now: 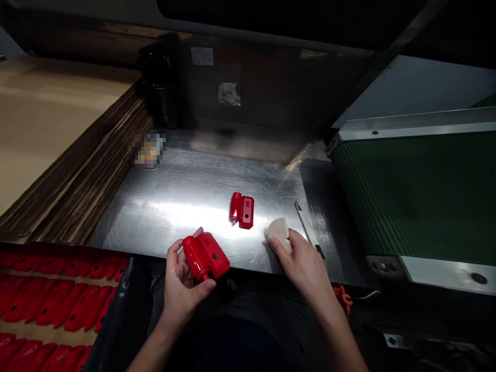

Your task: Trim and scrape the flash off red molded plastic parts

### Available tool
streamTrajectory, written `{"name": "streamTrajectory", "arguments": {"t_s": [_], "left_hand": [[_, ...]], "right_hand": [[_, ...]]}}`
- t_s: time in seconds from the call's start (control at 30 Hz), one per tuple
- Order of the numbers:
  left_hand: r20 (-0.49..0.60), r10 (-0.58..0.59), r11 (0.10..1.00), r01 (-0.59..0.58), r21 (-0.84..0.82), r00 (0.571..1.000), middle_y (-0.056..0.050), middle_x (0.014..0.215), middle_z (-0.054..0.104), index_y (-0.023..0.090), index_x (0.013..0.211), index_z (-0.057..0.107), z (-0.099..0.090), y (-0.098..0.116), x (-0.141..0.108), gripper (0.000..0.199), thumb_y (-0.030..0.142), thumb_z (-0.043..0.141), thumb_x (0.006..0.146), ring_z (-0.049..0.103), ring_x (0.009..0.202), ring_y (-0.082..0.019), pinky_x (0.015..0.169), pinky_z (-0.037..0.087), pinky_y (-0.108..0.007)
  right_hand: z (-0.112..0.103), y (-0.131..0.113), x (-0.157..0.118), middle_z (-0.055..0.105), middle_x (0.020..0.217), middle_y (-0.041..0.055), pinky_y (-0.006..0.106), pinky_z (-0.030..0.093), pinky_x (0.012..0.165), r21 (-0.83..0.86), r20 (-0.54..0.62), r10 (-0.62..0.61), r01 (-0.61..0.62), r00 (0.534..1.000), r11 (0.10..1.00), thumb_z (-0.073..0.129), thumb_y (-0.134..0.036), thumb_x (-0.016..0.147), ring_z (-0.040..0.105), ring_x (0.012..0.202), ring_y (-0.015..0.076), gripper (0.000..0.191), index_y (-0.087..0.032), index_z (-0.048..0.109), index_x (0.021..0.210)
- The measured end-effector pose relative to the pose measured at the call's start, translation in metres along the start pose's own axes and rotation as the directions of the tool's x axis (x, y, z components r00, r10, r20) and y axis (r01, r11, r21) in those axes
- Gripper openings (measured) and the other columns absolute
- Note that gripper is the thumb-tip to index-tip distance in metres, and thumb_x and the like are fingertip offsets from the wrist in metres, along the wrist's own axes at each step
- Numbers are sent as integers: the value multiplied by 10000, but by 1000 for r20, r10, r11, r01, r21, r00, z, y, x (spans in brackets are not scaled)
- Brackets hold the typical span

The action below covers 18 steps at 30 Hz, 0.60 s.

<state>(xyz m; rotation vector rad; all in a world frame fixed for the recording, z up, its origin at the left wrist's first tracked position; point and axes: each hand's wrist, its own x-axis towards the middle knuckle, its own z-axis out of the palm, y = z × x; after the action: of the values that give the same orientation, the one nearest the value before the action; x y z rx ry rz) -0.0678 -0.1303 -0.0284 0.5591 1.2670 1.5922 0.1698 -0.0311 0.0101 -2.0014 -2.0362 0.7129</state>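
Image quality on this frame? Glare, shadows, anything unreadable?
Head view: glare on the steel tabletop, strongest left of the loose red part; head view: highlights on the held red part in the left hand; head view: deep shadow beside the green conveyor belt; head view: a pixelated patch by the cardboard stack, unreadable.

A dark wall backs the glare-lit metal table, a green conveyor belt at right

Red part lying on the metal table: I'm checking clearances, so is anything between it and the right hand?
Only the beige pad in the right hand, on the side facing that red part; nothing else visible intervenes.
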Motion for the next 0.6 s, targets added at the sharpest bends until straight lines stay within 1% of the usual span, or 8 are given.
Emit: {"name": "streamTrajectory", "arguments": {"t_s": [0.07, 0.13, 0.17, 0.23, 0.3, 0.37, 0.47, 0.6], "left_hand": [[5, 2, 1000, -2, 6, 1000, -238, 1618, 524, 277, 1381, 440, -1, -3, 0, 1001, 401, 1060, 603, 571, 1464, -394, 997, 627, -362], [15, 10, 1000, -10, 14, 1000, -236, 1625, 516, 276, 1375, 441, -2, -6, -1, 988, 367, 1059, 608, 585, 1453, -388, 1017, 623, -366], [20, 20, 1000, -20, 23, 1000, -236, 1624, 517, 275, 1375, 439, -3, -7, -1, 977, 339, 1054, 619, 592, 1448, -385, 1032, 620, -372], [13, 46, 998, -47, 46, 999, -234, 1613, 531, 274, 1372, 435, -3, -9, -1, 955, 266, 1041, 634, 604, 1439, -374, 1054, 614, -380], [-11, 65, 995, -64, 71, 998, -229, 1602, 545, 271, 1363, 439, -3, -10, 0, 939, 210, 1029, 635, 614, 1431, -365, 1063, 612, -383], [-30, 71, 994, -68, 88, 997, -229, 1589, 559, 265, 1351, 446, -3, -10, 1, 946, 202, 1034, 613, 624, 1419, -367, 1069, 612, -392], [-27, 68, 993, -65, 101, 997, -245, 1563, 580, 252, 1332, 444, -3, -11, 2, 958, 227, 1043, 585, 634, 1403, -386, 1071, 613, -415], [-4, 87, 990, -86, 115, 996, -245, 1580, 562, 253, 1345, 433, -5, -12, 3, 935, 185, 1026, 625, 631, 1413, -359, 1083, 604, -392]], "right_hand": [[-3, -17, -18, 744, 852, 50, 314, 479, 647, 132, 105, -71, 56, 992, 990, 426, -610, 1078, 708, 751, 246, 446, -240, 629, 935], [1, -37, -37, 758, 831, 36, 286, 458, 609, 263, 200, -171, 115, 965, 958, 392, -563, 1106, 716, 706, 221, 410, -241, 620, 995], [5, -46, -45, 756, 801, 32, 285, 428, 578, 292, 220, -224, 155, 950, 944, 385, -524, 1112, 714, 668, 218, 379, -235, 615, 1025], [15, -60, -56, 738, 722, 27, 305, 351, 530, 253, 187, -302, 251, 935, 934, 382, -446, 1109, 703, 582, 226, 326, -217, 605, 1049], [26, -67, -57, 703, 640, 20, 328, 296, 514, 154, 109, -331, 313, 937, 937, 375, -380, 1100, 695, 516, 239, 292, -207, 592, 1010], [31, -69, -55, 694, 619, 17, 331, 290, 513, 106, 70, -346, 338, 936, 935, 373, -338, 1096, 709, 508, 246, 265, -207, 579, 993], [32, -67, -52, 698, 620, 2, 321, 296, 495, 130, 97, -400, 387, 911, 913, 381, -324, 1097, 717, 500, 233, 235, -209, 565, 1007], [30, -68, -53, 691, 603, 3, 325, 302, 487, 102, 65, -378, 371, 923, 923, 397, -317, 1098, 718, 494, 240, 228, -211, 561, 980]]}}
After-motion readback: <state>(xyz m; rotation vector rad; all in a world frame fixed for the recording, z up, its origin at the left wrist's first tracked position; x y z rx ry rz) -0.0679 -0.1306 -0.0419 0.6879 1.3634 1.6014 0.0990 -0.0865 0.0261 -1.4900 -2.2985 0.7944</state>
